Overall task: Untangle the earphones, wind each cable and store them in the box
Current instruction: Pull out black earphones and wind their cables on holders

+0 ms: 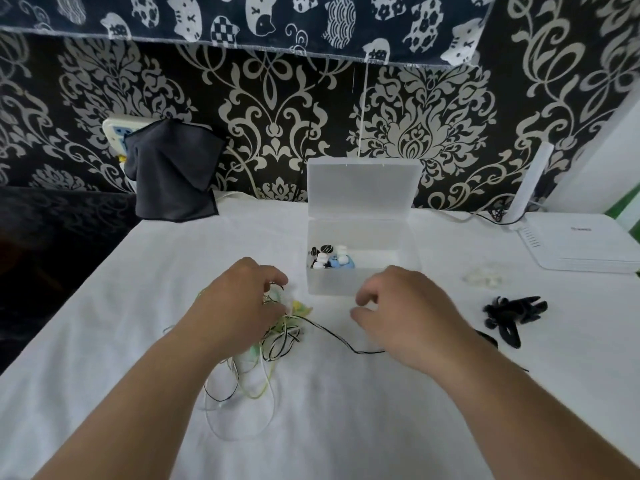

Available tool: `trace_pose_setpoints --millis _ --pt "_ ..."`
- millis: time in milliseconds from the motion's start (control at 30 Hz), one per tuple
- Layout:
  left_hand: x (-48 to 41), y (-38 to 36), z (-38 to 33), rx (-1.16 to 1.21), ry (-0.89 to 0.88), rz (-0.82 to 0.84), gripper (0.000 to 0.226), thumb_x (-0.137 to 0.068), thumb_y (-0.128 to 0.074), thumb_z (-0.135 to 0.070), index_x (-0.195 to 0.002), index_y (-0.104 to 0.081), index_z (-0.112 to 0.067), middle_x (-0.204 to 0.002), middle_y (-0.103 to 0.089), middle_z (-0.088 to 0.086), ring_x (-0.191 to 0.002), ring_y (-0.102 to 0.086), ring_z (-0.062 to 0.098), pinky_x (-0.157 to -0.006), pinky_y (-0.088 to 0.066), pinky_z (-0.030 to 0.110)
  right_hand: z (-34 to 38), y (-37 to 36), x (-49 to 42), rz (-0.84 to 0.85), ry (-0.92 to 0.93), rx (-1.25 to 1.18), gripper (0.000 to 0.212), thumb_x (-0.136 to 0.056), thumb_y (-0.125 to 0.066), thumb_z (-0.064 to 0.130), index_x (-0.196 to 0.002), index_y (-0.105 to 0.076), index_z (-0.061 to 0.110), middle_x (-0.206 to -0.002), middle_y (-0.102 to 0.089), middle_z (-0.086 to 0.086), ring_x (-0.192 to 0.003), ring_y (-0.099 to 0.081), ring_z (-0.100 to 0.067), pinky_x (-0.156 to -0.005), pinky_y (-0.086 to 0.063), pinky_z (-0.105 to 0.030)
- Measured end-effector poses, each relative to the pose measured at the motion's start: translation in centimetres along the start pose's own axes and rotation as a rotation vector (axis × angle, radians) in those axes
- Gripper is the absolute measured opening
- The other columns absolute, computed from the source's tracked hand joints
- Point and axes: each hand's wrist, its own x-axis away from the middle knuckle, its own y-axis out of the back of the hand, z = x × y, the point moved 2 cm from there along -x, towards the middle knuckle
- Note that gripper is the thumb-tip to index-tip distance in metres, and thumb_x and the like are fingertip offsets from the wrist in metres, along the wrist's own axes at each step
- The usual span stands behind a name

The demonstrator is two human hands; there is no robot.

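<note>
Bearing small lettering too blurred to read, a white device point(581, 244) sits at the frame's right edge. At centre-left the left hand point(242, 299) curls its fingers into the tangled earphones point(280, 341) on the white bench point(346, 427), gripping cables. The right hand point(405, 313) hovers just below the open translucent box point(332, 282) at centre, fingers loosely curled, thumb apart, pinching nothing; a black cable point(360, 352) runs beneath it.

The box point(360, 278) stands mid-table point(346, 427), its lid point(363, 185) upright behind it and small pieces point(329, 259) in its left part. The tangle of cables point(277, 341) lies at the box's 7 o'clock under the left hand point(239, 299). The right hand point(405, 313) is at 5 o'clock, the clips point(512, 315) at 4 and a flat device point(581, 240) at 2.
</note>
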Motion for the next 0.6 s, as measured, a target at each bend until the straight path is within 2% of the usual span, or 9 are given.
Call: trace_pose_setpoints --millis 67,133,200,233,300,367,433,533,600 --pt "0.2 -0.2 0.1 -0.053 -0.006 0.035 0.024 -0.088 -0.070 -0.027 -0.109 -0.065 -0.037 -0.112 -0.051 -0.010 -0.091 -0.058 0.011 -0.081 -0.048 0.027 1.5 -1.7 -0.2 0.046 0.084 -0.108 0.037 -0.090 -0.063 0.043 -0.124 -0.064 0.027 -0.124 -0.062 0.005 -0.116 -0.056 -0.020 -0.096 -0.047 -0.033" --pt "0.3 -0.3 0.1 -0.095 -0.018 0.029 0.015 -0.086 -0.071 -0.025 -0.092 -0.066 -0.039 -0.108 -0.053 -0.011 -0.086 -0.056 0.009 -0.080 -0.047 0.026 2.6 -3.6 -0.1 0.188 0.095 -0.219 0.039 -0.090 -0.064 0.046 -0.123 -0.063 0.025 -0.118 -0.067 0.004 -0.109 -0.061 -0.019 -0.090 -0.048 -0.030" --pt "0.3 -0.1 0.1 -0.095 -0.033 0.009 0.014 -0.085 -0.071 -0.024 -0.079 -0.063 -0.035 -0.101 -0.055 -0.011 -0.077 -0.054 0.006 -0.072 -0.043 0.023 3.1 -4.6 0.0 0.215 0.136 -0.280 0.027 -0.092 -0.062 0.045 -0.091 -0.068 0.018 -0.078 -0.067 0.002 -0.073 -0.061 -0.016 -0.065 -0.046 -0.028" --pt "0.2 0.1 0.1 -0.080 -0.047 -0.009 0.013 -0.086 -0.071 -0.024 -0.078 -0.064 -0.031 -0.099 -0.057 -0.010 -0.074 -0.053 0.004 -0.067 -0.041 0.021 3.1 -4.5 -0.1 0.184 0.155 -0.319 0.033 -0.094 -0.061 0.042 -0.079 -0.065 0.013 -0.060 -0.056 0.003 -0.055 -0.051 -0.013 -0.053 -0.039 -0.025" --pt "0.0 1.0 0.2 -0.001 -0.066 -0.084 0.012 -0.088 -0.070 -0.026 -0.077 -0.065 -0.027 -0.090 -0.060 -0.011 -0.073 -0.054 0.001 -0.061 -0.036 0.014 2.9 -3.4 -0.6 0.095 0.168 -0.416 0.034 -0.095 -0.061 0.039 -0.078 -0.069 0.010 -0.045 -0.040 0.004 -0.040 -0.034 -0.008 -0.041 -0.024 -0.020" --pt "0.0 2.2 0.5 0.197 -0.029 -0.184 0.016 -0.091 -0.067 -0.025 -0.075 -0.067 -0.025 -0.075 -0.064 -0.011 -0.066 -0.057 0.003 -0.056 -0.038 0.015 2.3 -1.6 -1.1 0.029 0.147 -0.545 0.030 -0.094 -0.064 0.035 -0.075 -0.073 0.013 -0.043 -0.037 0.005 -0.039 -0.031 -0.008 -0.041 -0.023 -0.020" --pt "-0.1 3.1 1.1 0.509 0.070 -0.267 0.018 -0.094 -0.062 -0.019 -0.076 -0.068 -0.019 -0.060 -0.064 -0.004 -0.056 -0.055 0.009 -0.052 -0.038 0.019 1.8 0.2 -1.0 0.007 0.150 -0.651 0.028 -0.090 -0.067 0.032 -0.068 -0.073 0.015 -0.051 -0.050 -0.004 -0.047 -0.042 -0.013 -0.048 -0.033 -0.026" --pt "-0.6 3.6 2.7 0.856 0.304 -0.436 0.022 -0.098 -0.055 -0.018 -0.078 -0.061 -0.019 -0.055 -0.066 -0.006 -0.075 -0.067 0.021 -0.071 -0.044 0.032 1.0 2.3 -0.5 -0.017 0.172 -0.734 0.025 -0.082 -0.069 0.025 -0.062 -0.070 0.010 -0.077 -0.063 -0.021 -0.072 -0.056 -0.036 -0.064 -0.043 -0.039" --pt "-0.7 4.3 3.9 0.991 0.436 -0.560 0.023 -0.099 -0.051 -0.018 -0.076 -0.054 -0.021 -0.050 -0.060 -0.007 -0.071 -0.064 0.022 -0.071 -0.047 0.032 0.1 3.3 -0.3 -0.050 0.158 -0.777 0.027 -0.074 -0.065 0.021 -0.053 -0.061 0.005 -0.068 -0.056 -0.024 -0.065 -0.051 -0.032 -0.067 -0.044 -0.041"
